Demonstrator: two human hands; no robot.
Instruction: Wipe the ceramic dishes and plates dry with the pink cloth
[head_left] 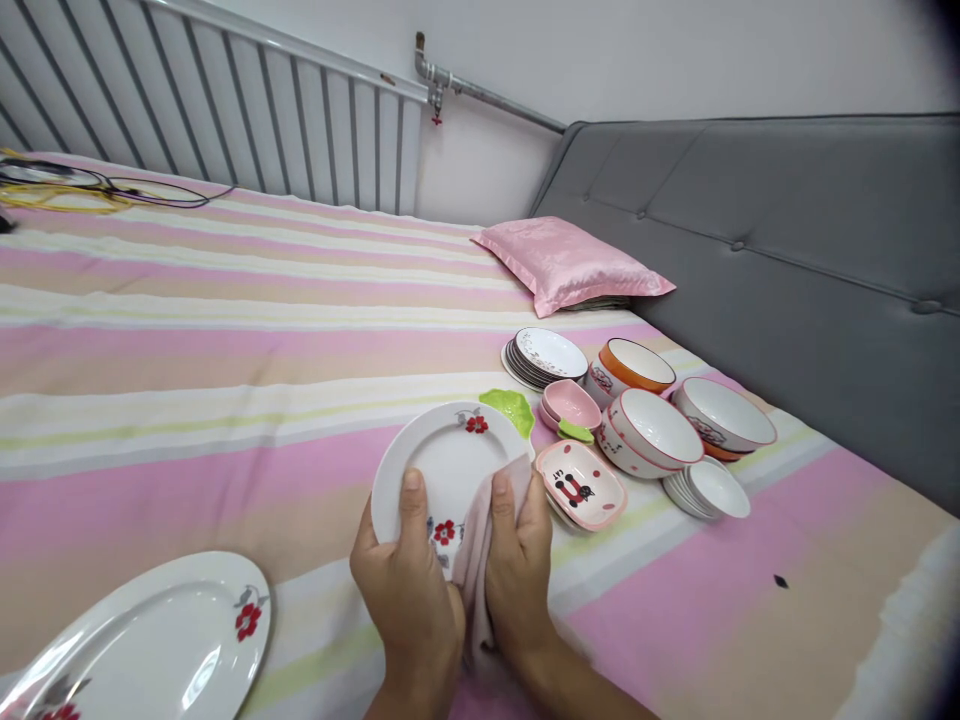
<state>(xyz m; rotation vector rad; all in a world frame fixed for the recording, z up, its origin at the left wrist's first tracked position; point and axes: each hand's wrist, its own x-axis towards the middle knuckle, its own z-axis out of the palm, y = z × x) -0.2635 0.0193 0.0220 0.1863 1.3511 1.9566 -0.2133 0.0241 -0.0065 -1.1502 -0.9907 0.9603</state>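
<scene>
A striped bedsheet (187, 370) in pink, white, tan and yellow-green spreads across most of the view, backed on the right by a grey buttoned headboard (787, 210). A white radiator (300, 130) runs along the wall, and a pink pillow (574, 262) lies near the headboard. At lower left, a white oval platter (165, 640) with red flowers lies on the sheet, partly out of frame.

Nearer the middle, a round white flowered plate (450, 465) is held up in front of the person. The left hand (412, 595) is clamped on its near left edge, thumb flat on the face. The right hand (521, 570) grips a dusty-pink cloth (475, 550) against the plate's right edge, its thumb over the fabric.

Beyond the plate, to the right, sit three groups of large bowls: orange-rimmed (630, 368), pink-patterned (656, 430) and grey-patterned (727, 415). Around them are stacked saucers (551, 352), a cat-print dish (600, 490), small white bowls (718, 488), pink dishes (571, 404) and a green leaf-shaped dish (514, 410), partly hidden by the plate.
</scene>
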